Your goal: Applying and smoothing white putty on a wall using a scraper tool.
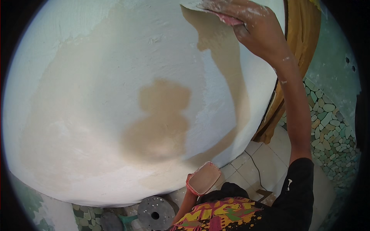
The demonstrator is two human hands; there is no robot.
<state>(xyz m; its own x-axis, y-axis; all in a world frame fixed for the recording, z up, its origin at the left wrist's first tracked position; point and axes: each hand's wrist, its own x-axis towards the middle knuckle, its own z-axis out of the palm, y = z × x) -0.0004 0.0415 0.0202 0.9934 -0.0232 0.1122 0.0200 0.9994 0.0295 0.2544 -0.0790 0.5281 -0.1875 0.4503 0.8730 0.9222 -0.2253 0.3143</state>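
Observation:
My right hand (250,27), speckled with white, grips a flat spreading blade (194,7) with something pink under my fingers, held at the upper part of a large curved white surface (104,65), where its shadow falls. My left hand (189,184), low near the surface's bottom edge, is closed round a rectangular pan (205,178) with pinkish, smeared rims. Whether the blade touches the surface is hard to tell. The surface has smooth and rough patches, with shadows of my head and arm on it.
A brown wooden-looking carved trim (304,30) runs along the right edge. Below are pale floor tiles (246,169) with a thin dark cable, green pebble mosaic (325,111), and a grey round disc (146,211) with a centre hole. A greenish wall stands at the right.

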